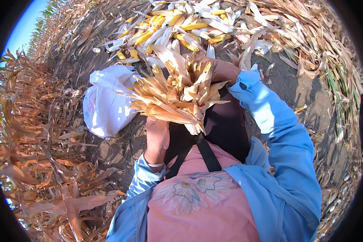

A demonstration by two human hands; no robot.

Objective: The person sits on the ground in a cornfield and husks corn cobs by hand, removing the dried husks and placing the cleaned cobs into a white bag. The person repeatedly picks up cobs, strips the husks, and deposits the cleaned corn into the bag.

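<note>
Over my lap is a thick bunch of dry tan corn husks, its leaves fanned out and their pale tips hanging toward me. My left hand grips it from the near left, with the fingers tucked beneath the leaves. At its far right side, my right hand is closed against the bunch; the husks cover most of those fingers. Whether an ear of corn sits inside the bunch is hidden. A white woven sack slumps on the ground just left of the husks.
Beyond my knees lies a heap of yellow corn ears mixed with pale husks. Loose dry husks and stalks pile up at the far right. Dry standing corn plants line the left. The soil is bare in patches.
</note>
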